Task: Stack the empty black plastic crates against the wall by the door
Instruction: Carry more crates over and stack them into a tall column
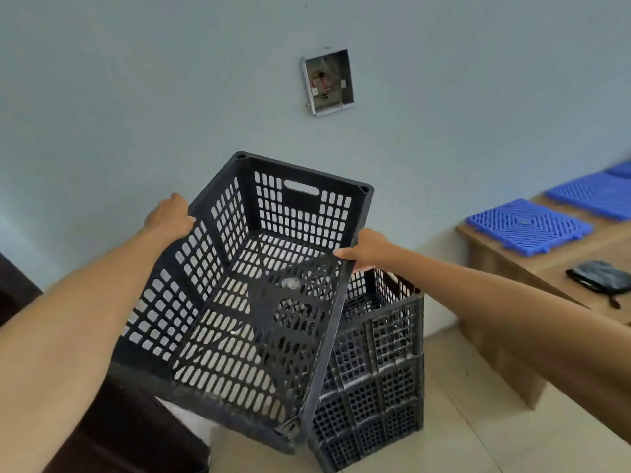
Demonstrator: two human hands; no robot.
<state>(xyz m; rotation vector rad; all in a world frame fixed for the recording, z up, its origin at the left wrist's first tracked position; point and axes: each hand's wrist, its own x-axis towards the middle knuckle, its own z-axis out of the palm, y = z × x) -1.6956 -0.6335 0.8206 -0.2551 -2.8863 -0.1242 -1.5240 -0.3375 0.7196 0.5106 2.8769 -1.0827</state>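
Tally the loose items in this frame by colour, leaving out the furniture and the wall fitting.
Black crates: 2, the held crate gripped by the left hand and right hand, and the floor crate (it may be a nested stack)
Blue grid panels: 3, at and, the last cut by the frame edge
Dark pouch: 1
Total: 6

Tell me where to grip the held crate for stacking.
Take the held crate by its two long top rims, from opposite sides, as the left hand and right hand do. The rims are stiff and balance its tilt.
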